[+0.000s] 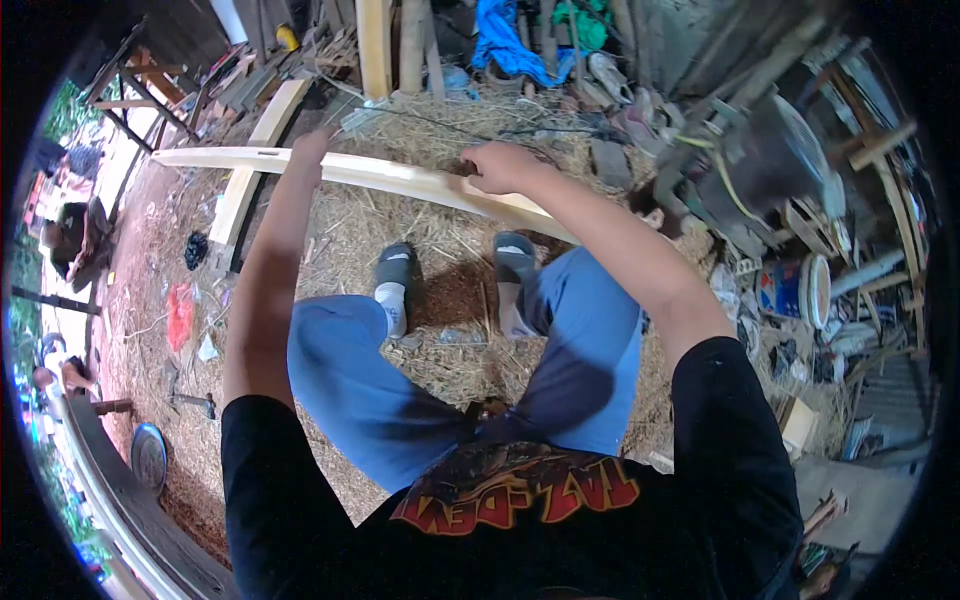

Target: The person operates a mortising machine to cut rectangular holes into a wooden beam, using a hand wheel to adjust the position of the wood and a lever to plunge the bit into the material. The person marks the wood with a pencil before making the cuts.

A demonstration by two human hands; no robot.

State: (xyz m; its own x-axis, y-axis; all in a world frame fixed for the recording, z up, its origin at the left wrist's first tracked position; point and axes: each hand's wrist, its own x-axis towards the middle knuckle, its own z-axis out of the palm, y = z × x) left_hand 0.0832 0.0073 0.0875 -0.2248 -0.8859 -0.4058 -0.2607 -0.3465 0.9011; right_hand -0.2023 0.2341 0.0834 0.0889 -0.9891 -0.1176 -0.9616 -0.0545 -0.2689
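Note:
A long, pale wooden plank (400, 176) stretches across in front of me, from the far left to beyond my right forearm. It has a small dark slot near its left end. My left hand (311, 150) is closed around the plank to the right of that slot. My right hand (500, 166) grips the plank farther right, its fingers curled over the far edge. Below the plank are my sandalled feet, and my knees are bent apart. Part of the right end is hidden behind my right forearm and knee.
Another pale board (240, 190) lies on the left. Around it are a black plastic bag (196, 250), a red plastic bag (180, 315), a hammer (195, 402) and a round pan (149, 458). A large drum (765, 165) and a paint bucket (812, 290) stand right. Shavings litter the ground.

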